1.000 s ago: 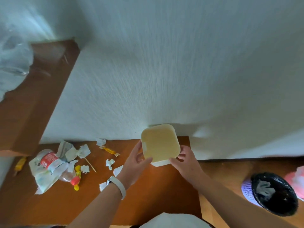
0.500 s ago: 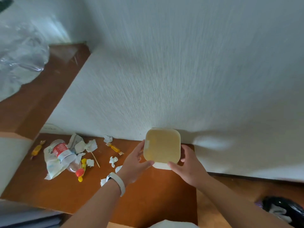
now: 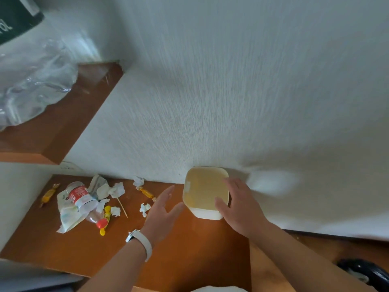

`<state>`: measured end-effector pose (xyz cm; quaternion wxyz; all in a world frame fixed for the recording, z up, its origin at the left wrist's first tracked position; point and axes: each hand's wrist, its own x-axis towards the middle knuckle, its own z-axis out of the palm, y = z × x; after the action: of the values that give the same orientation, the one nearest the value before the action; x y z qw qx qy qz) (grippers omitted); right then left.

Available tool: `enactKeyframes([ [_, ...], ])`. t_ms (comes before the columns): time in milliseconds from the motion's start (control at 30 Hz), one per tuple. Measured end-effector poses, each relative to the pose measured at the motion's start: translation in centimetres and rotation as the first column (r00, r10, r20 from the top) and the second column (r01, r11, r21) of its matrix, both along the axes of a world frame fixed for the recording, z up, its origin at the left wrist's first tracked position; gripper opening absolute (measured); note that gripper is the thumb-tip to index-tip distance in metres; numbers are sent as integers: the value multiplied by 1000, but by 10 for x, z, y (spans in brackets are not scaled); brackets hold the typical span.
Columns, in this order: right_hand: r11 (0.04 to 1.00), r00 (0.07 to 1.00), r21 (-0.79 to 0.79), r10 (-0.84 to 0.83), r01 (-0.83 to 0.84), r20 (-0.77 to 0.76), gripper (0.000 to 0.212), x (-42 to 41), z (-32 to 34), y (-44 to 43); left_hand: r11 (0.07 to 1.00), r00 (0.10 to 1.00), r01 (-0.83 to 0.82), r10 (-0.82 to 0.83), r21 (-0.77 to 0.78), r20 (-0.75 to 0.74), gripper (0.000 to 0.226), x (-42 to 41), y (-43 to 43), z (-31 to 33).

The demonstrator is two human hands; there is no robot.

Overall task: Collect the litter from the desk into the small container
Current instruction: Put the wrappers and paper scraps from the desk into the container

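The litter looks light. We think the paper scraps [image 3: 117,189] are soft to pinch, and the squashed bottle [image 3: 84,200] is best grabbed round its middle. The small container [image 3: 202,186], pale yellow with round corners, sits on the desk [image 3: 189,249] by the wall. Our left hand [image 3: 163,211] is open and holds nothing. Our right hand [image 3: 237,205] rests on the container's rim.

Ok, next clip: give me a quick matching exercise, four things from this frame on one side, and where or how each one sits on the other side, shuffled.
Things:
1. small container
2. plastic bottle
3. clear plastic bag
4. left hand

Places or states:
A. on the upper shelf
B. open, holding nothing, above the desk
C. by the wall, right hand touching it
D. lying on a white wrapper

Pairs: 1-C, 2-D, 3-A, 4-B.
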<state>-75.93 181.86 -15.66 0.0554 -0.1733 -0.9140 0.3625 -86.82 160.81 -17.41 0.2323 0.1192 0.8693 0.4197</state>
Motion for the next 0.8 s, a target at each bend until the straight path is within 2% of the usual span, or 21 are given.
enactKeyframes([
  [133, 981, 981, 121, 166, -153, -102, 50, -10, 18, -27, 995, 995, -102, 102, -21, -8, 47, -14, -33, -10],
  [233, 956, 958, 174, 259, -235, -127, 48, -19, 21, -52, 987, 990, -143, 142, -74, -25, 44, -22, -64, -15],
  [367, 901, 928, 280, 365, -332, -72, 51, -39, 14, -94, 970, 992, -40, 10, -240, -124, 49, -27, -112, -25],
  [533, 825, 888, 351, 458, -442, 41, 52, -61, -7, -138, 886, 972, 98, -183, -453, -149, 59, -33, -158, -49],
  [800, 760, 812, 304, 480, -574, 333, 45, -84, -59, -182, 766, 883, 296, -447, -571, -142, 54, -32, -182, -84],
])
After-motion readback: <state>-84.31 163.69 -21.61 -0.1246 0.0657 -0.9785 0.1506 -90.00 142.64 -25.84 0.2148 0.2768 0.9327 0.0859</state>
